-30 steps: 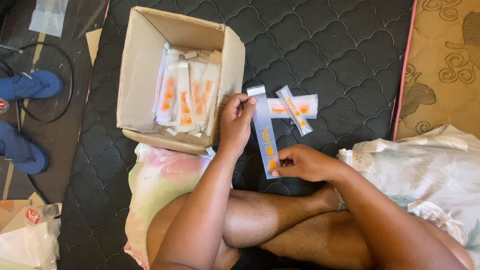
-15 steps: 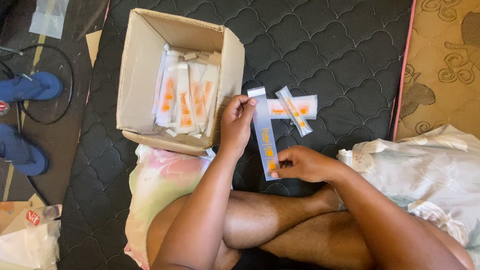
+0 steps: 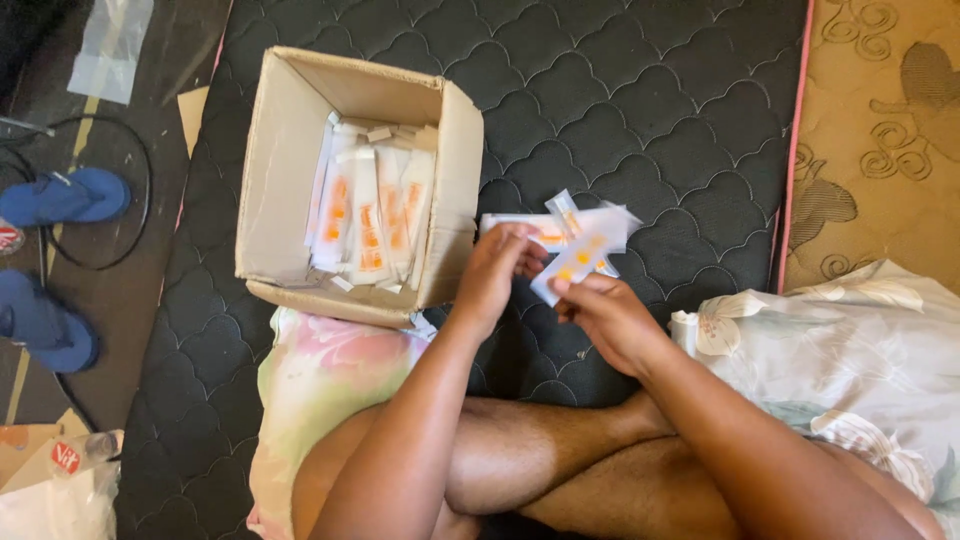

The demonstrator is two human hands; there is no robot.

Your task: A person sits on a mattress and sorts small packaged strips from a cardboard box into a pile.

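Both hands hold one small white and orange packet point(image 3: 575, 262) above the dark quilted mattress point(image 3: 640, 100). The left hand point(image 3: 495, 275) and right hand point(image 3: 605, 315) each pinch an end. More packets lie just behind it. The cardboard box point(image 3: 290, 150) on the left holds many more packets, standing in a row.
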